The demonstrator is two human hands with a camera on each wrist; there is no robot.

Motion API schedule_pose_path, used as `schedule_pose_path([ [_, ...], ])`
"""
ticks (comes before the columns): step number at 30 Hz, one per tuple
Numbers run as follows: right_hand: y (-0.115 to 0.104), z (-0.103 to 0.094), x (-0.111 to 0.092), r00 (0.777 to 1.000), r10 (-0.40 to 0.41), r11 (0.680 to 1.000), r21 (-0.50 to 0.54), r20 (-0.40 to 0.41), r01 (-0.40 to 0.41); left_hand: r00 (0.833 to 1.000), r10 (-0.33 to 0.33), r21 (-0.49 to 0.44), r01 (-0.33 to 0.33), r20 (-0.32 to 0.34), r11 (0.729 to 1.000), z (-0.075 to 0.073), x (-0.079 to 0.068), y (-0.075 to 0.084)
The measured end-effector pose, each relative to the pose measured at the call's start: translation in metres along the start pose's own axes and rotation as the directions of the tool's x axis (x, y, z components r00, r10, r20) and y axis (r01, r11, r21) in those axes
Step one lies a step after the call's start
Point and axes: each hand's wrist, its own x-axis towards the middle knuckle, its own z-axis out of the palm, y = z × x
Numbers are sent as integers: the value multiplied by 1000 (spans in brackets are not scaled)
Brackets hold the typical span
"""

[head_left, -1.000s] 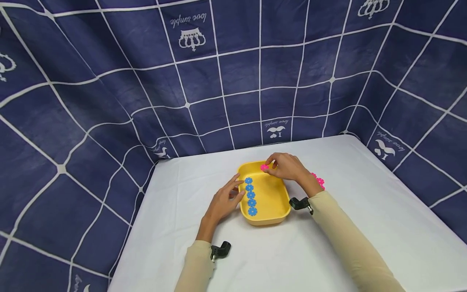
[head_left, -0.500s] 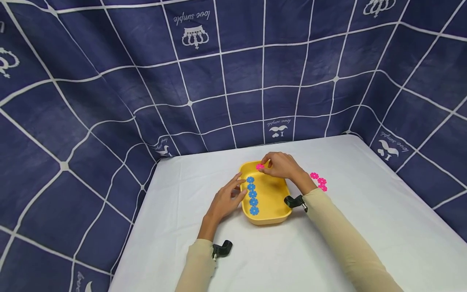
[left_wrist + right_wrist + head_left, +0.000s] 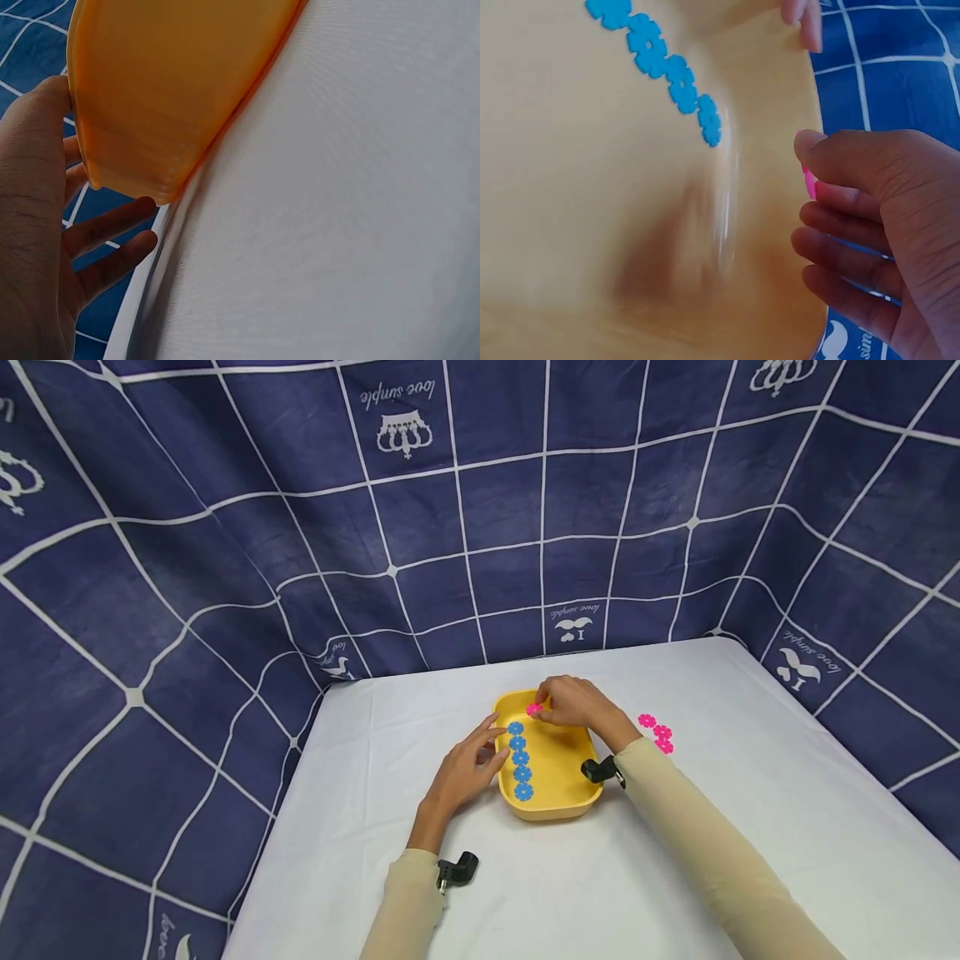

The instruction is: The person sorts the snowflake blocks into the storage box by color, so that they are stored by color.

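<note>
A yellow tray (image 3: 558, 764) with raised walls stands on the table, with several blue flower-shaped plastic discs (image 3: 521, 758) lying in a row along its left side. My left hand (image 3: 459, 770) holds the tray's left wall, thumb and forefinger over the rim and other fingers outside, as the left wrist view shows against the yellow wall (image 3: 165, 90). Over the tray's far end, my right hand (image 3: 573, 702) pinches a pink flower-shaped disc (image 3: 533, 710) between thumb and forefinger. That disc appears edge-on in the right wrist view, near the far wall; the other fingers are loosely bent.
To the right of the tray, several more pink flower-shaped discs (image 3: 662, 733) lie on the white tablecloth (image 3: 720, 793). A dark blue curtain with white lines (image 3: 502, 510) hangs behind the table and along both sides.
My right hand has moved left and slightly down with the pink disc at the tray's far end. The pink discs on the table have come out from behind the right forearm. The left hand keeps its place.
</note>
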Motion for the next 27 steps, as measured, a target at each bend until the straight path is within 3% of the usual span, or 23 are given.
schedule_pose_path([
  [14, -1, 9, 18, 976, 27, 993, -119, 217, -1, 1000, -15, 10, 15, -2, 1000, 1, 1, -1],
  [27, -7, 17, 23, 959, -9, 961, -261, 282, 86, 1000, -9, 7, 9, 2, 1000, -1, 0, 0],
])
